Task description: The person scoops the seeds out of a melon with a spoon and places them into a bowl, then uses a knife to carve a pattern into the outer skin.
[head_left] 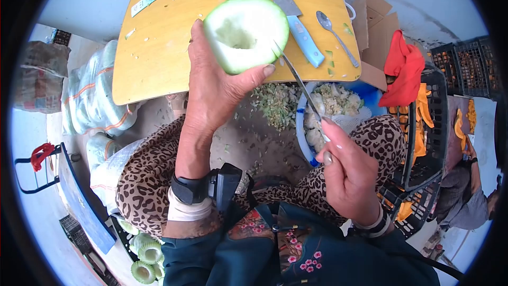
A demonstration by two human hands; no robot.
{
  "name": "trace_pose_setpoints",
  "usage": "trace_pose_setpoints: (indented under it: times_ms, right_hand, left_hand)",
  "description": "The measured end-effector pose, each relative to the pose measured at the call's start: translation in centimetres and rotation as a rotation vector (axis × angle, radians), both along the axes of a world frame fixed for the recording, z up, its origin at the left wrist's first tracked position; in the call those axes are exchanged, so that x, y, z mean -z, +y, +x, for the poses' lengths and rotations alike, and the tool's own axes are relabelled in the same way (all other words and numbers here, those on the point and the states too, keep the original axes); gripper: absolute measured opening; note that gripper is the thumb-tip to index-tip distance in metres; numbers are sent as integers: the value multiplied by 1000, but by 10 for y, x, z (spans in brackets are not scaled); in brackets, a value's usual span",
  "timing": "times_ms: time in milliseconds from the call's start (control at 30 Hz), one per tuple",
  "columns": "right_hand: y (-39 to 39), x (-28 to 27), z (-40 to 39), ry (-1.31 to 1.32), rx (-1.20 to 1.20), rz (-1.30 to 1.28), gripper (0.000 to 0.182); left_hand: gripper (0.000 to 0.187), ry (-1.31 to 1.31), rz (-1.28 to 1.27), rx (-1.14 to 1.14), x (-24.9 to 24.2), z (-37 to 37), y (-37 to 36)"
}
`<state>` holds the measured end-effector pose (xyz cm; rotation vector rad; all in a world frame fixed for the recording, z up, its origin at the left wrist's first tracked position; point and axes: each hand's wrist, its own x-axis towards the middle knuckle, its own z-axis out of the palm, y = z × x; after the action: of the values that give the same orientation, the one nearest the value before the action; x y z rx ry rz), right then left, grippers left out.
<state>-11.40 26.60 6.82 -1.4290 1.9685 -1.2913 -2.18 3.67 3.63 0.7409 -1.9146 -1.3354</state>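
My left hand (211, 85) grips a hollowed pale green gourd (254, 55) from its left and lower side, with the cut opening facing me. The gourd is held over the front part of the yellow table (153, 47). In my right hand (349, 172) is a thin metal tool (300, 82), whose tip reaches the gourd's right rim. Whether it is a narrow blade cannot be made out. On the table to the right of the gourd lie a large knife with a blue handle (306, 41) and a metal spoon (337, 38).
A blue basin (309, 145) with pale scraps stands below the table edge, beside a scrap pile (275, 106). Black crates (436, 143) with orange pieces and a red cloth (399, 69) are at right, near another person (465, 190). Wrapped gourds (90, 90) lie left.
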Motion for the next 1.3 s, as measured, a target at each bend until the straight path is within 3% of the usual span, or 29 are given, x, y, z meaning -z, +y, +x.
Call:
trace_pose_setpoints:
  times_ms: [200,400,500,900,1167,1300]
  right_hand:
    - [-15,9,2,50,-17,-31,57]
    - [-15,11,4,69,-1,-2,59]
    - [-15,12,4,78,1,0,59]
    - [-12,14,5,68,5,10,60]
    - [-14,11,5,90,-6,5,62]
    - [-13,-5,8,73,8,144,46]
  left_hand:
    - [88,-92,-91,-51,5,3,0]
    - [87,-14,-33,-7,4,0,-1]
    - [91,-131,-98,32,3,4,-4]
    - [90,-209,-209,-31,3,5,-1]
    - [86,-28,-64,-15,3,0,1]
    - [86,-93,-150,-37,3,0,2]
